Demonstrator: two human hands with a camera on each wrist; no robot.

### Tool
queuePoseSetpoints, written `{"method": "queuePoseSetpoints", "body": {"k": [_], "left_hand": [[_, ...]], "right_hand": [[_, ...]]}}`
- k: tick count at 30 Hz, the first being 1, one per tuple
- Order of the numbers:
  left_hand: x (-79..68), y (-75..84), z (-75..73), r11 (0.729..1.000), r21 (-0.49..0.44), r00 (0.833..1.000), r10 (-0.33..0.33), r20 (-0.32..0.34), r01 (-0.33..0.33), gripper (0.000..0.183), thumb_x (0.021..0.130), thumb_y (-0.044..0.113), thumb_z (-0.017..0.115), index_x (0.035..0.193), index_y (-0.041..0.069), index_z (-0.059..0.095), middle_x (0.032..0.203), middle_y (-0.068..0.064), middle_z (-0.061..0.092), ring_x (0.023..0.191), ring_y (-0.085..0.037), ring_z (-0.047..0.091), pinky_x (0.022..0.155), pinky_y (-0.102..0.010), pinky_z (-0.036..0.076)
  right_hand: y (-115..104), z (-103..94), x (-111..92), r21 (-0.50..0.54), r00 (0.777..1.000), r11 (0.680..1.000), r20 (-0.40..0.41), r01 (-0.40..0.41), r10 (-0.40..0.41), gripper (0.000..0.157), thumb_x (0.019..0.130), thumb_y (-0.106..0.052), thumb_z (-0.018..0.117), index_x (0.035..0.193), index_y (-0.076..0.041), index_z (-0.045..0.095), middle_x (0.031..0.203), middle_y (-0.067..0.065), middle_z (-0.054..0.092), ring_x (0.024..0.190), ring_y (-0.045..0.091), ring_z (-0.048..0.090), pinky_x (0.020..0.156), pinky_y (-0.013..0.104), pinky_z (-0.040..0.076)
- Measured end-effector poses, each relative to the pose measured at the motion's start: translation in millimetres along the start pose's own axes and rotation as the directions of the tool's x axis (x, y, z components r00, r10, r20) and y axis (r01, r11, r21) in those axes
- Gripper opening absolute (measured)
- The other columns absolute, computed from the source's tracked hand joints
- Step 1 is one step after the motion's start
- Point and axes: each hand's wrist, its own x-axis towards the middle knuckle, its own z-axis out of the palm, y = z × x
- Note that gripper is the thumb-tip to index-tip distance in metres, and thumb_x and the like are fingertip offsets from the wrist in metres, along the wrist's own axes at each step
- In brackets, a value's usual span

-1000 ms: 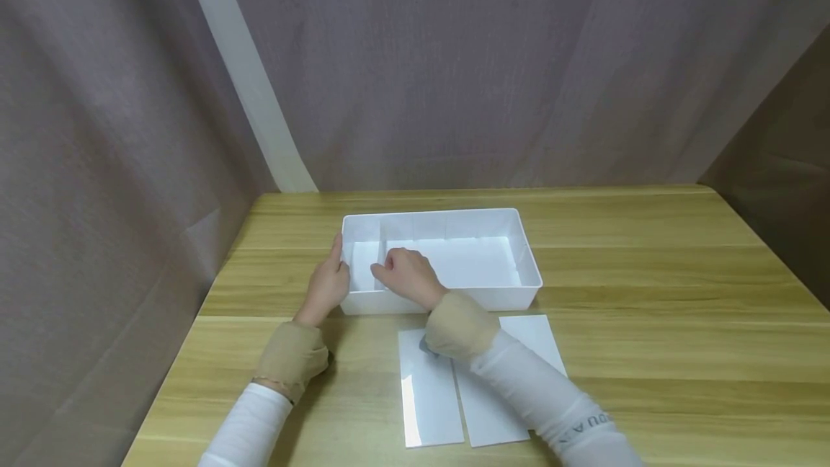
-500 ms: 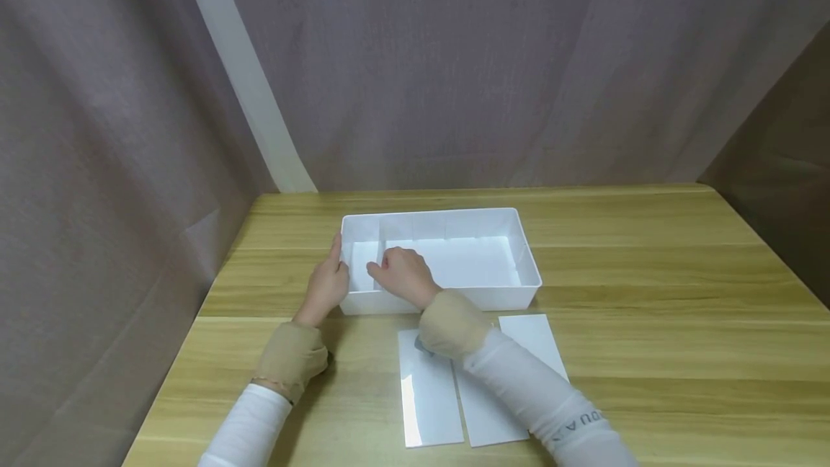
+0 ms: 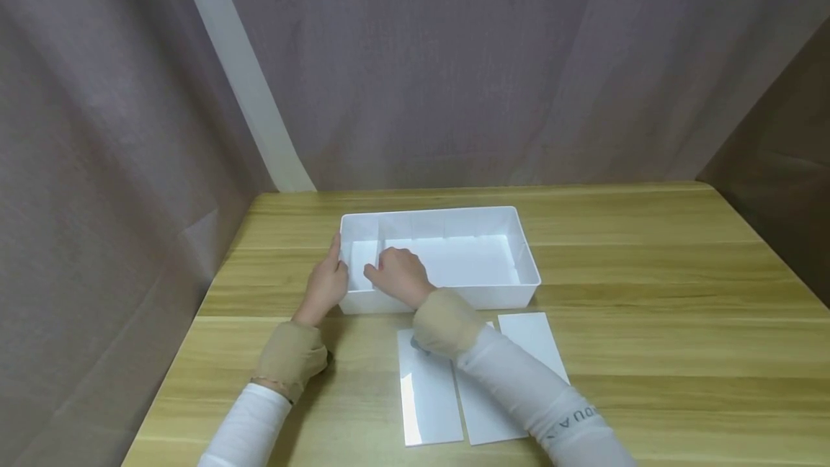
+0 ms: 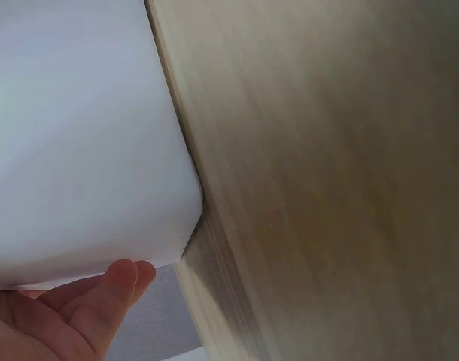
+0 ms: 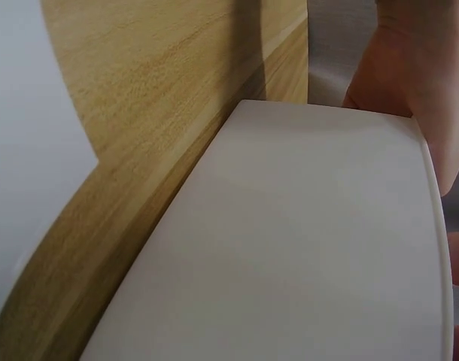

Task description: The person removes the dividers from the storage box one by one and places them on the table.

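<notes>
A white rectangular box [image 3: 493, 298] stands on the table, with a thin divider [image 3: 379, 233] across it near its left end. My left hand [image 3: 324, 283] grips the box's left end wall; its fingertips [image 4: 124, 274] show against the outside in the left wrist view. My right hand [image 3: 398, 276] reaches over the front wall into the box. Its thumb lies left of the divider and its curled fingers right of it, pinching it; the hand hides the divider's front part. In the right wrist view, the box's front wall [image 5: 290, 241] covers most of that hand.
Two flat white panels lie side by side in front of the box: a left panel [image 3: 431, 406] and a right panel [image 3: 532, 337], partly under the right forearm. A curtain [image 3: 454, 70] hangs behind the wooden table [image 3: 648, 294].
The right hand and forearm have shifted slightly left at the divider. The left hand stays on the box's end wall. The panels lie as before.
</notes>
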Motion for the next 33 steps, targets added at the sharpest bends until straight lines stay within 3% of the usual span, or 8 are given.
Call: {"method": "queuePoseSetpoints", "body": {"k": [10, 33], "left_hand": [[0.3, 0.8, -0.5, 1.0, -0.002, 1.0, -0.002, 0.008, 0.002, 0.053, 0.091, 0.013, 0.029, 0.142, 0.009, 0.015, 0.122, -0.029, 0.047, 0.053, -0.023, 0.041, 0.052, -0.029, 0.038], [0.3, -0.9, 1.4, 1.0, -0.003, 1.0, 0.019, -0.017, -0.019, 0.054, 0.091, 0.012, 0.031, 0.142, 0.01, 0.016, 0.131, -0.024, 0.041, 0.08, -0.033, 0.051, 0.074, -0.045, 0.044]], "right_hand": [[-1.7, 2.9, 1.3, -0.017, 1.0, 1.0, 0.012, -0.007, 0.007, 0.042, 0.082, -0.031, 0.048, 0.046, -0.014, 0.034, 0.044, -0.005, 0.031, 0.041, 0.009, 0.029, 0.037, 0.021, 0.023], [-5.0, 6.6, 1.8, -0.11, 0.998, 0.993, 0.038, -0.052, 0.056, 0.037, 0.081, -0.027, 0.047, 0.047, -0.016, 0.036, 0.043, -0.005, 0.034, 0.039, 0.01, 0.032, 0.037, 0.024, 0.026]]}}
